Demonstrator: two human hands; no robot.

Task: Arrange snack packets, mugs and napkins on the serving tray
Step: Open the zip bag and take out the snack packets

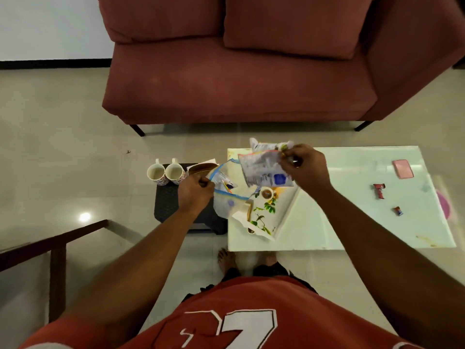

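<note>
The white bench [352, 222] lies mostly bare on its right half, with a pink phone [403, 168] and two small red wrappers [379, 190] well apart there. The flowered serving tray [274, 210] sits at the bench's left edge. Two mugs [164, 174] stand touching on a dark stool [167, 205] beside it. The left hand [195, 191] pinches the rim of a clear zip bag [227, 197]; the right hand [304, 168] grips snack packets [264, 170] above the tray.

Two mugs [164, 174], one zip bag [226, 195], two small red wrappers [379, 190], one pink phone [403, 168], one sofa [251, 59].
</note>
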